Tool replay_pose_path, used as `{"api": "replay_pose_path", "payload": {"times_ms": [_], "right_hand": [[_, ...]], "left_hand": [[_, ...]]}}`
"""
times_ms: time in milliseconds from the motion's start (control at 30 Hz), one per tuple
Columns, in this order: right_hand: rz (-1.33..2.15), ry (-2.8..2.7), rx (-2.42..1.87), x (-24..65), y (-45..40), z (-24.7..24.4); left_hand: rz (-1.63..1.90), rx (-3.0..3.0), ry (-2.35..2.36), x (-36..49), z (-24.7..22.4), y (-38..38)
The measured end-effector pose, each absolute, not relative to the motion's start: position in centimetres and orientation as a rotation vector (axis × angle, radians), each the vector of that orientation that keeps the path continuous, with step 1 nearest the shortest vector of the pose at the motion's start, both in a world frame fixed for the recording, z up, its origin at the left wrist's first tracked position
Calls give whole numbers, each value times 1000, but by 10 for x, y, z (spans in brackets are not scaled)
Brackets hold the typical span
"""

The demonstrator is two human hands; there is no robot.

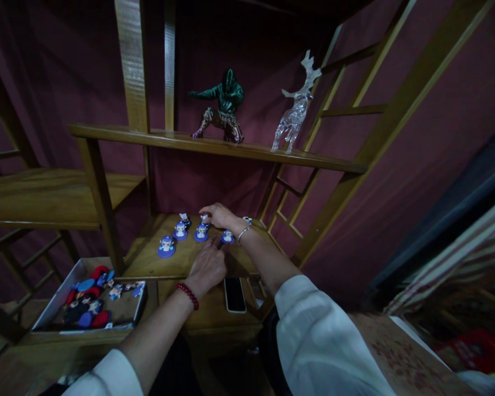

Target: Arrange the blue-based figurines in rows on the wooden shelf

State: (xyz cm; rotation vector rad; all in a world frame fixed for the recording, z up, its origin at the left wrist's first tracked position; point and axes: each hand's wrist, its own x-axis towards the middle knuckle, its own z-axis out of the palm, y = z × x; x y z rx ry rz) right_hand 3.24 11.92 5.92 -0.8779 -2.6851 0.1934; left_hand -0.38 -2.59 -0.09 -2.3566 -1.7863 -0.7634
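My right hand [219, 215], with a silver bangle at its wrist, reaches to the back of the lower wooden shelf [144, 261]. Its fingers close around a small dark-and-white figurine [204, 219], partly hidden by them. My left hand [208, 265], wearing a red bead bracelet, hovers over the shelf's front with fingers stretched forward, close to a purple-based figurine [227, 237]. More small figurines stand upright to the left: a purple one [166, 247] in front, another purple one [180, 230], one in the middle [201, 232] and a dark one [184, 220] behind.
An open box [126, 313] of jumbled figurines sits at lower left. A phone [235, 295] lies below the shelf. On the upper shelf [165, 138] stand a crouching green figure [225, 107] and a clear deer [293, 113]. Wooden posts [101, 203] frame the sides.
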Motion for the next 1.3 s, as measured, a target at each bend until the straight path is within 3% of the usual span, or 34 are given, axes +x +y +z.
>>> {"api": "replay_pose_path", "payload": {"times_ms": [967,1300], "right_hand": [[22,-2785,-1075,27,110,57],[55,-2618,-894,56,97,86]], "left_hand": [[-776,-2375,-1787,-4,3,-28],[-761,-2340,-1804,-4,-3,-26]]}}
